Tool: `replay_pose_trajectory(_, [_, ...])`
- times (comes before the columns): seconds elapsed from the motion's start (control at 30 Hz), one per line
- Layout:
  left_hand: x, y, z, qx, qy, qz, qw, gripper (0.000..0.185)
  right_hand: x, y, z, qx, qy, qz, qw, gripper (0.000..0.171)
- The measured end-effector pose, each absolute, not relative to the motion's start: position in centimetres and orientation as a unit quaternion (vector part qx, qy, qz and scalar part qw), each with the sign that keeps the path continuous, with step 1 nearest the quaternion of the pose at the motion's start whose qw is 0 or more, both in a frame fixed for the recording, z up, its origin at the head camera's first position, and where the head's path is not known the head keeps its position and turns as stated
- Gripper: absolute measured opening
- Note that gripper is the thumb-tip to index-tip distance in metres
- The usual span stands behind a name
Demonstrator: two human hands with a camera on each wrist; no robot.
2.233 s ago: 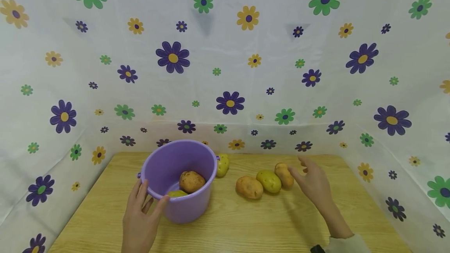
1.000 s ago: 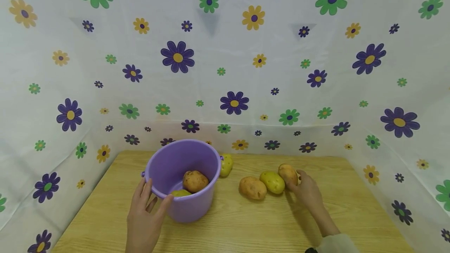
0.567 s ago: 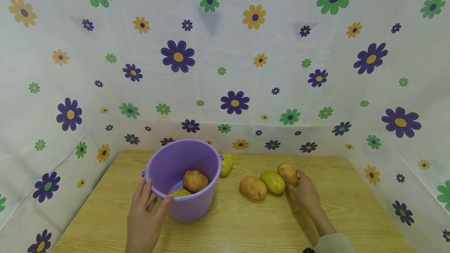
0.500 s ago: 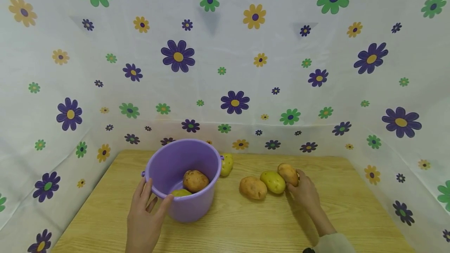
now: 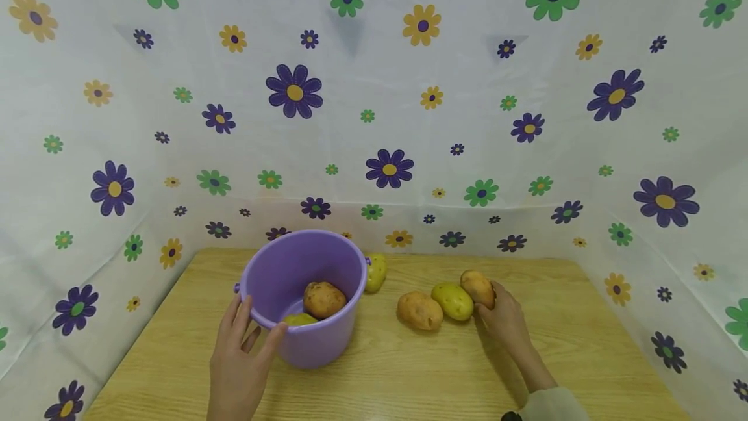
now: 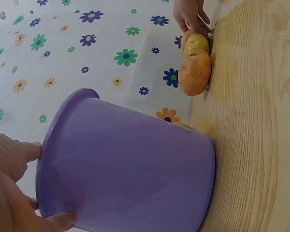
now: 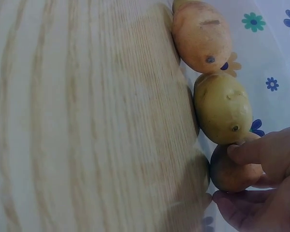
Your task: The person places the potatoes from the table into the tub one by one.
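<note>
small tan oval potato (image 5: 476, 288), well to the right of the round purple plastic-looking bucket (image 5: 315, 347), on the pale yellow wood-grain table (image 5: 409, 375). clamped on this potato, from the side away from the bucket: the right hand (image 5: 510, 323), with thumb and bent fingers around the skin. for a good hold, probably best to press evenly on the widest part. take care with the thumb, very close to the smooth yellow-green oval potato (image 5: 452, 302), next in the row toward the bucket; better to squeeze gently and lift straight up, in order not to set this neighbour rolling. nearer again to the bucket: a larger lumpy light-brown potato (image 5: 419, 310).

at the near left rim of the bucket: the left hand (image 5: 239, 362), fingers spread apart, tips touching the rim without wrapping it. wise to press there only lightly, to avoid tipping. inside the bucket: a rough brown roundish potato (image 5: 324, 299) and a yellow-green rounded piece (image 5: 300, 320), mostly hidden by the near wall. just behind the bucket's right side: a speckled yellow-green potato (image 5: 376, 273), partly covered; impossible to say if touching. farther behind the bucket: white cloth with printed flowers (image 5: 350, 141).
</note>
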State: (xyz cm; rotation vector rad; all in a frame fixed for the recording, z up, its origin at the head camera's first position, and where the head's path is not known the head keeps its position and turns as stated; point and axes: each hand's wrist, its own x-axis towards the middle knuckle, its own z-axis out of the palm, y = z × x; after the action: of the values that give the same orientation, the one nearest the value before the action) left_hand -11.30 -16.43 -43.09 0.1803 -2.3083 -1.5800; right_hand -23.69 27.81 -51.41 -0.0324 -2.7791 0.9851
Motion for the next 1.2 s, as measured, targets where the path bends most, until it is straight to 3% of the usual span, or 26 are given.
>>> replay_pose_trajectory(1.2, [-11.2,-16.6,-43.1,0.066,-0.81,-0.56,0.162,0.088,-23.2,28.7,-49.2,-0.01,-0.921,0.374,0.108,0.062])
